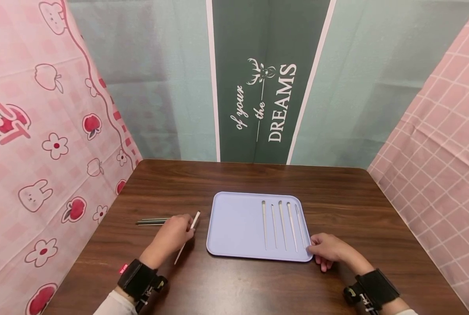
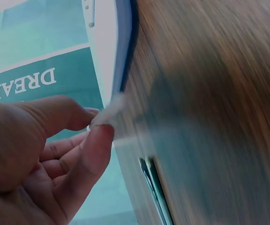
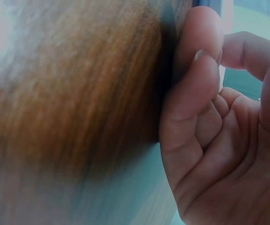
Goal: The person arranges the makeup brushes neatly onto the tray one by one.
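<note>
Makeshift booth, printed cloth walls (image 1: 191, 78)

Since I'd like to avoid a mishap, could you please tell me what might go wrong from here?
The left hand pinches a slim brush, which might slip. The right hand holds the tray at its near right corner; a tug could set its five brushes rolling. The green sticks beside the left hand might get knocked.

A slim cream brush (image 1: 195, 220) with a dark tip slants in a person's left hand (image 1: 174, 234), between a lavender rectangular tray (image 1: 234, 225) and thin dark-green sticks (image 1: 151, 222) on the brown wood-grain counter (image 1: 254, 284). Five slender pale brushes (image 1: 283, 225) line the tray's right side; the right hand (image 1: 327, 248) holds its near right corner.
</note>
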Available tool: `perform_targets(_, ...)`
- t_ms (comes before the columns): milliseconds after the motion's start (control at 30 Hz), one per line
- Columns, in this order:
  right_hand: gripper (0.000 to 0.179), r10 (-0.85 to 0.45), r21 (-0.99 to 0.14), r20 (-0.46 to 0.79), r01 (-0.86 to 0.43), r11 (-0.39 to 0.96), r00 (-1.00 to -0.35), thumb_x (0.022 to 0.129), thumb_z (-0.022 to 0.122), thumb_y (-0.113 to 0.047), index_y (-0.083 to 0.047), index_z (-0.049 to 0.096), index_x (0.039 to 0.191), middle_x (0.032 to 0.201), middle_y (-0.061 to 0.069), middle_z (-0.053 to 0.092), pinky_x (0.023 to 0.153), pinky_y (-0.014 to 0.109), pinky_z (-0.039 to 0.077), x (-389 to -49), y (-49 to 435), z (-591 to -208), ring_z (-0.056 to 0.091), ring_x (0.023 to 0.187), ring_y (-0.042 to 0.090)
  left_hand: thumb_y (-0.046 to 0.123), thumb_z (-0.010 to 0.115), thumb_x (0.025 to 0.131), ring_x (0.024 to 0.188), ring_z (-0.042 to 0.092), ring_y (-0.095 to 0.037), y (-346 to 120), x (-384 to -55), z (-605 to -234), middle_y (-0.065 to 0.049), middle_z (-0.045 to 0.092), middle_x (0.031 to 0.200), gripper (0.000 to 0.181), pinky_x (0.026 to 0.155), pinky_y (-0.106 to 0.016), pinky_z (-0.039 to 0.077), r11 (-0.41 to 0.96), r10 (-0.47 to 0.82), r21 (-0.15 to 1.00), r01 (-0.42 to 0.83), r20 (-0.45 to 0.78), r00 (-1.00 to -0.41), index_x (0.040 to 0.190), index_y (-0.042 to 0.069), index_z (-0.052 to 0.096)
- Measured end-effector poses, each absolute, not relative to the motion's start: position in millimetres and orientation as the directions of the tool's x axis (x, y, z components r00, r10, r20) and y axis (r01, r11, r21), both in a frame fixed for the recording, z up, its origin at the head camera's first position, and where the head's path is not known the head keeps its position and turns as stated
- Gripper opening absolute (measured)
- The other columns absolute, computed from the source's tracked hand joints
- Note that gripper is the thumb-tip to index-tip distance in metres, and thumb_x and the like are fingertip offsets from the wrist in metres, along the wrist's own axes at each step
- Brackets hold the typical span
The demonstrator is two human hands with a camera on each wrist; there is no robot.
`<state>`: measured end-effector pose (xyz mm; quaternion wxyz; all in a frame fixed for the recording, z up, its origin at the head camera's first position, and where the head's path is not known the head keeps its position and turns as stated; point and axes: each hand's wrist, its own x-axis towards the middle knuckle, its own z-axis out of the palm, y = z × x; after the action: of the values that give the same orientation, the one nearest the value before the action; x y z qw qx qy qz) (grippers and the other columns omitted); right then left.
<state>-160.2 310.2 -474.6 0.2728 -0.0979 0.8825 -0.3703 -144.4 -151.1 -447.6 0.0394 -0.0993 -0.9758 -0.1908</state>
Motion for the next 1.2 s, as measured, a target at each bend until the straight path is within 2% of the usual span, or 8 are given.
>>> perform_targets(433, 0.022, -0.381, -0.715, -0.408, 0.031, 0.698, -0.83, 0.093, 0.06, -0.012, -0.009, 0.051, 0.074, 0.059, 0.003, 0.06, 0.042, 0.024, 0.048, -159.9, 309.2, -475.9, 0.06, 0.043, 0.009, 0.005, 0.074, 0.086, 0.057, 0.046, -0.013, -122.6, -145.7, -446.2, 0.001, 0.052, 0.065, 0.014, 0.053, -0.028, 0.04, 0.898, 0.082, 0.422, 0.127, 0.123, -0.989, 0.081, 0.006, 0.061)
perform_targets(800, 0.022, -0.363, -0.702, -0.419, 0.044, 0.71, -0.832, 0.094, 0.061, -0.012, -0.008, 0.051, 0.074, 0.059, 0.004, 0.06, 0.042, 0.024, 0.048, -159.3, 310.0, -475.1, 0.06, 0.043, 0.009, 0.006, 0.074, 0.086, 0.054, 0.043, -0.014, -103.4, -150.5, -448.5, 0.001, 0.047, 0.062, 0.021, 0.049, -0.026, 0.035, 0.895, 0.071, 0.426, 0.131, 0.154, -0.985, 0.073, 0.007, 0.057)
perform_targets(1200, 0.022, -0.362, -0.7, -0.413, 0.038, 0.713, -0.836, 0.094, 0.061, -0.013, -0.009, 0.051, 0.074, 0.059, 0.003, 0.06, 0.043, 0.026, 0.049, -160.2, 309.8, -474.7, 0.06, 0.043, 0.009, 0.007, 0.074, 0.086, 0.056, 0.045, -0.015, -88.8, -156.6, -448.0, -0.002, 0.053, 0.065, 0.014, 0.051, -0.028, 0.038, 0.895, 0.079, 0.423, 0.141, 0.161, -0.984, 0.079, 0.003, 0.062)
